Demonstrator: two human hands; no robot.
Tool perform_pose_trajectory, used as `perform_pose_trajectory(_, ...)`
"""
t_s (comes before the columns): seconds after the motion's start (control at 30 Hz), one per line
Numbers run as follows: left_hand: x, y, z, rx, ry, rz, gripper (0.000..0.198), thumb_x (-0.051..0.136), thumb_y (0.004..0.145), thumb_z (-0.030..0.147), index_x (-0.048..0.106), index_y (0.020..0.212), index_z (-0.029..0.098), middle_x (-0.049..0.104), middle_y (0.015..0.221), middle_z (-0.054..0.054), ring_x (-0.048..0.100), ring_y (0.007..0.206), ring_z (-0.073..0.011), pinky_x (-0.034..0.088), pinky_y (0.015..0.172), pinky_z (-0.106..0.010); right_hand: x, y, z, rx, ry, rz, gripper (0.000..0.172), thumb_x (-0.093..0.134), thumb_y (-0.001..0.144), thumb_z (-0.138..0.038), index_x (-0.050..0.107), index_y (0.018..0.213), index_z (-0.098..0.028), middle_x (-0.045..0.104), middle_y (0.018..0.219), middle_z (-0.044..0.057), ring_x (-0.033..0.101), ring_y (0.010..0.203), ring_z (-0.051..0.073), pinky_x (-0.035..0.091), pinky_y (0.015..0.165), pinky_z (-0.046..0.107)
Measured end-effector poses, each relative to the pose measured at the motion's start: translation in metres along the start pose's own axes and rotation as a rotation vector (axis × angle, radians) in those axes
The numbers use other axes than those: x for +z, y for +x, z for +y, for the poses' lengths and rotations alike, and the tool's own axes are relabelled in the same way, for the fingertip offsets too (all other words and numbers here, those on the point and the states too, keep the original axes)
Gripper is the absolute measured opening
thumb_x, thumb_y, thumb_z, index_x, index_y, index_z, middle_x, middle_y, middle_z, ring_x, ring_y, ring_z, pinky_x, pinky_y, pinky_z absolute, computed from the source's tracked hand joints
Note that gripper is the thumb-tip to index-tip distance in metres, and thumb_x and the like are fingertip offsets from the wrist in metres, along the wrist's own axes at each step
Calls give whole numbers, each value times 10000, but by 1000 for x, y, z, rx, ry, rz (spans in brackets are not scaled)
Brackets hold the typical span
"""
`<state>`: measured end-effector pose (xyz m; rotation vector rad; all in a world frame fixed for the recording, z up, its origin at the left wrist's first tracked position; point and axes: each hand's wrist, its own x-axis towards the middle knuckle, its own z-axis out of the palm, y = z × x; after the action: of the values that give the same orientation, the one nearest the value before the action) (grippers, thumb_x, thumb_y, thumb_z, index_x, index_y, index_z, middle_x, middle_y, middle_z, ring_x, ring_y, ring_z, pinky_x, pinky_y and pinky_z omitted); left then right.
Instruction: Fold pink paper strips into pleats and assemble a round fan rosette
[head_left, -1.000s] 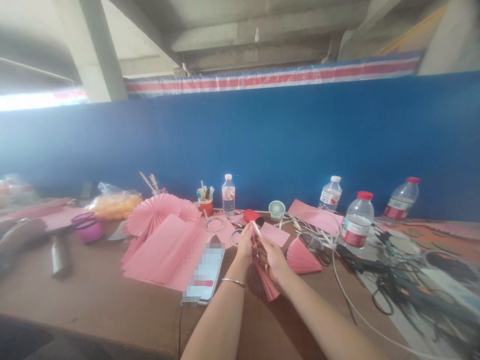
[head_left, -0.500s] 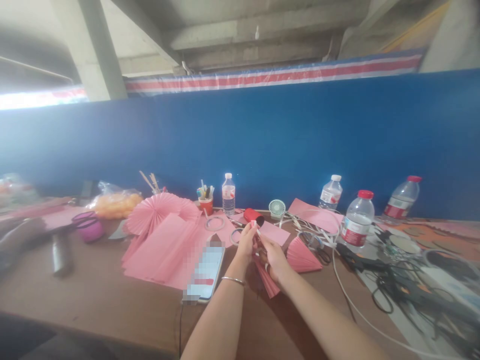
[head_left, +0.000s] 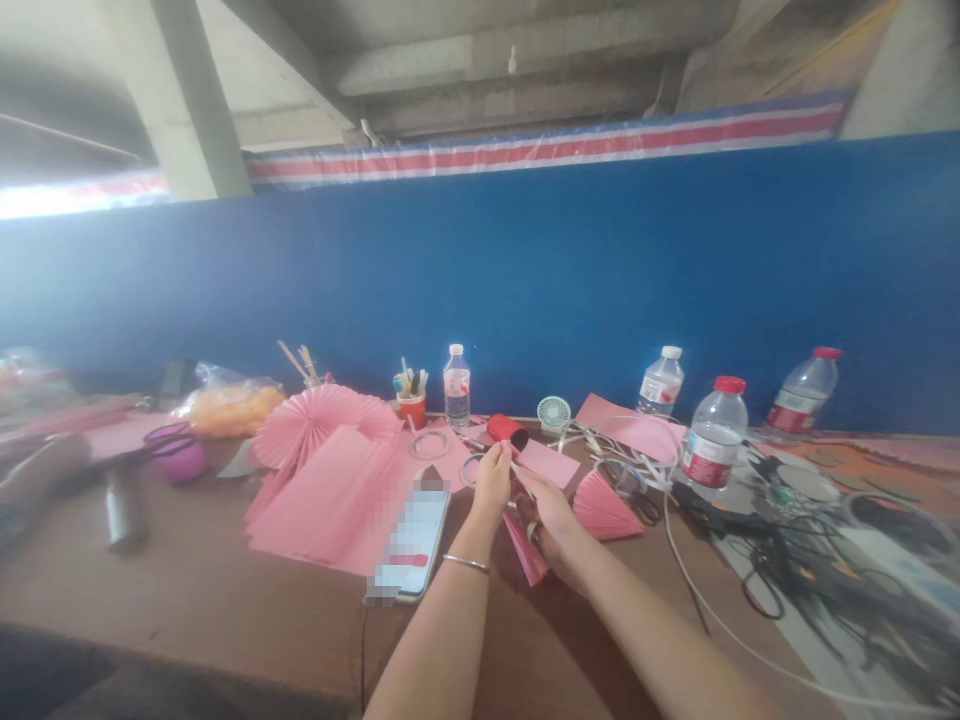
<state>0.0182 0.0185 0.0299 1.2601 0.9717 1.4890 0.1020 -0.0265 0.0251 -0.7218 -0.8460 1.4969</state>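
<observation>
Your bare left hand (head_left: pixel 493 482) and right hand (head_left: pixel 551 510) meet at the fingertips; what they grasp cannot be told. The narrow pink pleated paper strip (head_left: pixel 527 556) shows just below, nearer your right hand, its long axis slanting toward you

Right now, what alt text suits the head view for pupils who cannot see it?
Left hand and right hand close together over a brown table, pleated pink paper showing below them. Pink sheets and a phone lie to the left; bottles stand before a blue partition.
</observation>
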Motion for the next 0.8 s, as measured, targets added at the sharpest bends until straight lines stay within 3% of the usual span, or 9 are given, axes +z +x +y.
perform_pose_trajectory(0.1,2,-3,2,-38,-33,38,329,458,732,462,576,746,155,614,698,-38,496,499,-88,375,467,-199,3,-2,-3,82,17,1,197,627,644,-320,581,752,-161,540,572,-35,363,359,19,200,311,146)
perform_pose_trajectory(0.23,6,-8,5,-128,-119,41,354,480,719,467,583,844,152,643,806,-71,418,377,-49,319,387,-192,6,-3,-10,251,-48,40,206,575,682,-367,551,766,-181,520,528,-45,366,312,26,145,283,136)
perform_pose_trajectory(0.37,7,-6,7,-100,-258,66,299,521,718,399,588,819,126,652,792,-95,546,507,-98,415,512,-219,4,-2,-12,335,-133,74,207,557,690,-354,559,749,-156,551,528,-13,438,333,49,114,283,133)
perform_pose_trajectory(0.5,1,2,5,-107,-435,136,228,529,731,324,575,809,114,649,814,-116,615,763,-175,445,711,-282,-2,1,-5,407,-182,75,145,615,630,-244,569,700,-126,597,581,26,553,463,96,266,332,144)
perform_pose_trajectory(0.6,-4,4,1,-159,-442,75,232,536,733,316,571,831,110,647,830,-133,618,790,-203,445,749,-332,-6,2,-6,464,-232,59,140,639,589,-188,573,702,-138,617,628,25,589,535,127,364,410,180)
perform_pose_trajectory(0.8,-6,4,-2,-164,-437,27,215,541,738,295,570,831,104,642,855,-150,616,817,-226,442,786,-377,-7,-2,-19,479,-294,46,112,635,603,-192,598,682,-121,626,628,39,568,540,110,415,498,218)
